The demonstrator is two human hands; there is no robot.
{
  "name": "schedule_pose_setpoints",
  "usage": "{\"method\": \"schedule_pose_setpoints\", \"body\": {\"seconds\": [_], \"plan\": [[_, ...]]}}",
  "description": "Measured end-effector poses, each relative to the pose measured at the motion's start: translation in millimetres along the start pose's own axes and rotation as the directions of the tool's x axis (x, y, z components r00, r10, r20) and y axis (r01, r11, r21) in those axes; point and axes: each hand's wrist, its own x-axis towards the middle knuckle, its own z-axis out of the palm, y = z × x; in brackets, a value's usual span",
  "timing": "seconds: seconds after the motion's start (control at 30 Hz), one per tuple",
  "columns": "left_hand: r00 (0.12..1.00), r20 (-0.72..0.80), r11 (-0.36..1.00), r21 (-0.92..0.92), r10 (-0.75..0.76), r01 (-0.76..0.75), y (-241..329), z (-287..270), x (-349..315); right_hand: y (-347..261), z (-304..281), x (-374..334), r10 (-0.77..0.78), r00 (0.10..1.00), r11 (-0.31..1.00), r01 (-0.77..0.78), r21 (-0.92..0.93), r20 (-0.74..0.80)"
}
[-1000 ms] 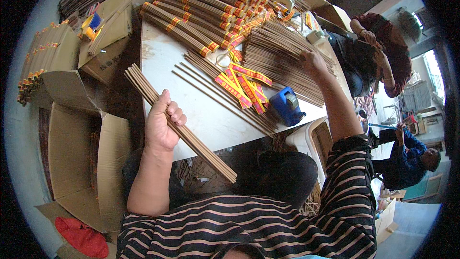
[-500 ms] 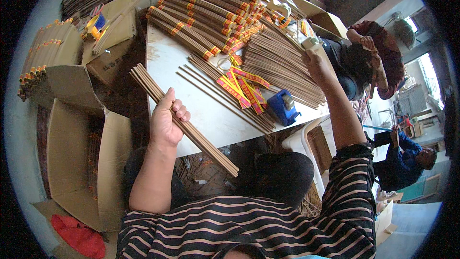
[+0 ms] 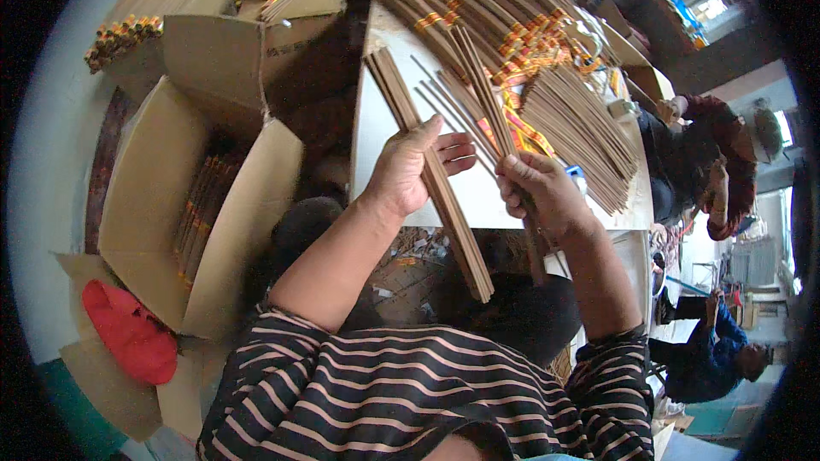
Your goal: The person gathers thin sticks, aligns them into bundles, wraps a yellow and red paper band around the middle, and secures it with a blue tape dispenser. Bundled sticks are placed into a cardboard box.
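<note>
In my left hand (image 3: 408, 172) lies a slanting bundle of brown incense sticks (image 3: 459, 235), held loosely between thumb and palm with the fingertips partly stretched out. My right hand (image 3: 547, 192) is closed round a smaller bunch of incense sticks (image 3: 478, 72), which fans a little at its upper end. The two bunches are close together but apart, over the near edge of the white table (image 3: 374, 124). Behind my right hand are red and yellow paper strips (image 3: 531, 137) and a blue tool (image 3: 575, 172), mostly hidden. A pile of loose sticks (image 3: 585, 141) lies to the right.
Banded bundles (image 3: 461, 0) are stacked at the table's far side. An open cardboard box (image 3: 226, 269) with banded bundles inside stands at left, near a red cloth item (image 3: 128, 333). More bundles (image 3: 162, 0) lie far left. Other people (image 3: 713, 166) are at the right.
My right hand has come back from the loose pile with a bunch of sticks, beside the left one. My left fingers have loosened, its bundle steeper. The view has swung left.
</note>
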Motion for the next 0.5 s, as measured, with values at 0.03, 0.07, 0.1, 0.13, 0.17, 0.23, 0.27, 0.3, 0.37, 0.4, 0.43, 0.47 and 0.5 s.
{"method": "schedule_pose_setpoints", "body": {"seconds": [0.03,0.07,0.1,0.13,0.17,0.23,0.27,0.3,0.37,0.4,0.43,0.47,0.5], "plan": [[1.0,0.016,1.0,0.003,-0.008,0.008,0.7,-1.1,-0.2,9.9,6.6,3.9,-0.015,1.0,0.999,0.015,-0.04,-0.005],[1.0,-0.004,1.0,-0.02,0.008,-0.008,0.5,0.8,-2.3,16.6,14.5,7.0,-0.015,1.0,0.999,0.016,-0.043,0.01],[1.0,-0.022,1.0,-0.009,0.017,-0.017,1.1,-0.9,-3.1,21.7,20.4,8.1,-0.019,0.999,0.999,0.02,-0.035,0.032],[0.999,-0.04,1.0,0.0,0.024,-0.024,2.1,-2.8,-3.9,26.2,25.7,10.1,-0.02,0.998,0.999,0.022,-0.026,0.053],[0.997,-0.06,0.999,0.013,0.048,-0.047,3.5,-2.2,-6.2,26.7,32.2,10.8,-0.044,0.998,0.998,0.046,-0.04,0.039],[0.993,-0.076,0.995,0.059,0.089,-0.085,5.4,-6.9,-5.8,28.1,42.0,14.1,-0.053,0.998,0.993,0.05,-0.107,-0.025],[0.988,-0.079,0.99,0.068,0.13,-0.125,3.3,-8.8,-4.1,27.8,46.5,15.0,-0.06,0.997,0.989,0.051,-0.141,-0.058],[0.985,-0.095,0.988,0.062,0.147,-0.142,1.7,-9.9,-2.5,24.6,52.0,13.7,-0.09,0.994,0.965,0.071,-0.254,-0.066],[0.977,-0.123,0.984,0.054,0.173,-0.167,-1.7,-11.9,1.2,32.5,55.8,19.6,-0.119,0.987,0.934,0.074,-0.35,-0.11],[0.984,-0.107,0.99,0.029,0.142,-0.139,-1.7,-14.2,2.9,35.6,56.3,21.8,-0.135,0.982,0.915,0.073,-0.397,-0.131],[0.99,-0.092,0.994,0.006,0.111,-0.111,-0.5,-15.6,3.9,36.2,56.6,21.8,-0.139,0.983,0.919,0.082,-0.387,-0.123],[0.994,-0.077,0.997,-0.016,0.079,-0.081,0.2,-16.3,3.7,35.1,57.3,21.9,-0.127,0.983,0.908,0.063,-0.413,-0.13],[0.995,-0.076,0.997,-0.013,0.072,-0.073,0.6,-16.4,2.3,32.7,58.0,22.0,-0.115,0.984,0.897,0.044,-0.439,-0.137]]}}
